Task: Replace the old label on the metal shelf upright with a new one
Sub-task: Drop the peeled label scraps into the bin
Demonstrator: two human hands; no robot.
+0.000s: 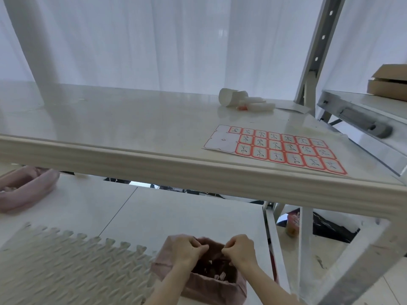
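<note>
Where the tabletop (132,119) ends at its thick ribbed front edge (154,159), the view splits: the work surface above, the floor below.

On top: a sheet of labels (275,148) lies flat near the front right corner. Most of its red-bordered labels are in place, and the left end is bare backing. Further back is a heap of curled white backing scraps (240,100). A white curtain (154,40) hangs behind. The metal shelf upright (317,47), drilled with holes, rises just past the tabletop's far right corner. A metal shelf (363,119) juts in beside it, carrying cardboard boxes (389,84). Any label on the upright is too small to make out.

Below: a ridged foam mat (66,267) lies at lower left and a pink pouch (24,190) at far left. A jar (291,225) stands between the shelf legs to the right. The tabletop's front edge overhangs the space above the hands, and open floor tile lies between mat and legs.

The left hand (187,249) and right hand (240,249) sit close together over a paper bag (211,280) on the floor. Their fingers are curled, the tips pinched on the rim at the bag's mouth. Small pale scraps lie inside. The sheet of labels is well above and to the right of both hands, on the far side of the front edge. The upright is further off still, up and to the right.
</note>
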